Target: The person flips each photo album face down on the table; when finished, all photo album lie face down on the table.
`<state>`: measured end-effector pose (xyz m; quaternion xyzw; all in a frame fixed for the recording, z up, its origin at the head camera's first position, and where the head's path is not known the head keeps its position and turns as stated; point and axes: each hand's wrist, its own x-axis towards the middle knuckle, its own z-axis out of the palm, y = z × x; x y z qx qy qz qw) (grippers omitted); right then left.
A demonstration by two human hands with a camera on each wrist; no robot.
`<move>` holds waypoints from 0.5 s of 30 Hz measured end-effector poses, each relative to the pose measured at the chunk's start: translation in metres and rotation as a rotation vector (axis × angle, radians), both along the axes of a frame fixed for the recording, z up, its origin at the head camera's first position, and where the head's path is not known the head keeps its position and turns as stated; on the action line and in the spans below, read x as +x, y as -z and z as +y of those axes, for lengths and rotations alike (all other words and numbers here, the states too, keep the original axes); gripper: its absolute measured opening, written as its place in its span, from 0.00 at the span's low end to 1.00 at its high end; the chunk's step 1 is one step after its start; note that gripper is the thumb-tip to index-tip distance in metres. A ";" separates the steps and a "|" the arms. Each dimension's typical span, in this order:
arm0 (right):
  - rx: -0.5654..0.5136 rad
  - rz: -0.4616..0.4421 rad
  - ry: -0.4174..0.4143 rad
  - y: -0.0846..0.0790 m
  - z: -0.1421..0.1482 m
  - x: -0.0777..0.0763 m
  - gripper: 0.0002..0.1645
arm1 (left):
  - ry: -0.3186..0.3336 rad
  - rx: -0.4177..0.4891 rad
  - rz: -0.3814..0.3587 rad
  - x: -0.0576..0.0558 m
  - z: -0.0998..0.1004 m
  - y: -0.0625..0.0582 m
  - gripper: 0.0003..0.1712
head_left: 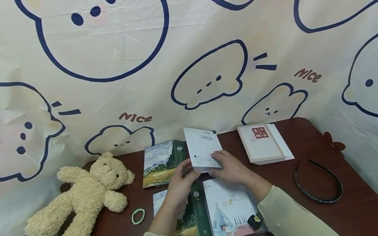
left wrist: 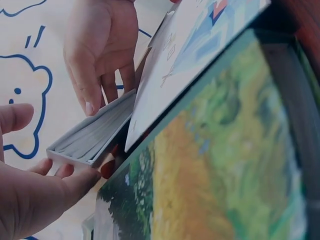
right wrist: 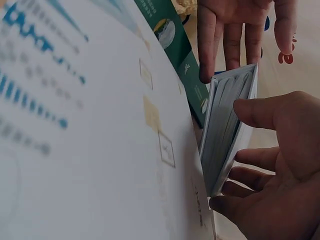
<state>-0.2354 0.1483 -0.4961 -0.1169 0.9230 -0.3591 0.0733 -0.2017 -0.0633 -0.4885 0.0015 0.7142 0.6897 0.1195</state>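
Near the back middle of the table, a thick white book (head_left: 203, 147) is tilted up, its block of page edges showing in the right wrist view. My right hand (head_left: 230, 168) holds its right side, thumb (right wrist: 255, 111) on the page edges and fingers (right wrist: 250, 180) along a cover. At the lower left corner, my left hand (head_left: 181, 183) touches the book with extended fingers (left wrist: 75, 180). Below them lies a white book with a tent picture (head_left: 229, 209). Green-spined painting-covered books lie to the left, one behind (head_left: 161, 164) and one in front (head_left: 192, 218), partly under my left forearm.
A cream book with a red square (head_left: 261, 140) lies on another white one at the back right. A dark headband (head_left: 321, 196) is on the right. On the left are a teddy bear (head_left: 88, 200) and a pale green ring (head_left: 138, 216). A patterned cloth (head_left: 195, 32) hangs behind the table.
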 end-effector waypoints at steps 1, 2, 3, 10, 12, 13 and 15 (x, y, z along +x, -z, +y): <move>-0.003 -0.006 0.000 0.000 -0.001 0.000 0.42 | -0.001 0.002 0.003 0.000 -0.001 -0.001 0.36; -0.009 -0.009 0.000 -0.001 -0.001 0.000 0.42 | -0.002 0.002 0.004 0.000 -0.002 -0.001 0.36; -0.018 -0.007 -0.002 -0.001 -0.002 0.001 0.42 | -0.004 0.001 0.007 0.000 -0.002 -0.002 0.36; -0.051 0.006 -0.014 -0.003 -0.008 0.001 0.41 | -0.016 0.031 0.004 0.001 -0.007 -0.005 0.35; -0.056 0.011 -0.018 -0.003 -0.010 0.001 0.42 | -0.023 0.034 0.002 0.001 -0.008 -0.005 0.34; -0.057 0.015 -0.020 -0.003 -0.011 0.001 0.42 | -0.029 0.028 0.001 0.001 -0.008 -0.005 0.34; -0.060 0.020 -0.027 -0.003 -0.012 0.001 0.42 | -0.038 0.030 0.000 0.001 -0.009 -0.006 0.34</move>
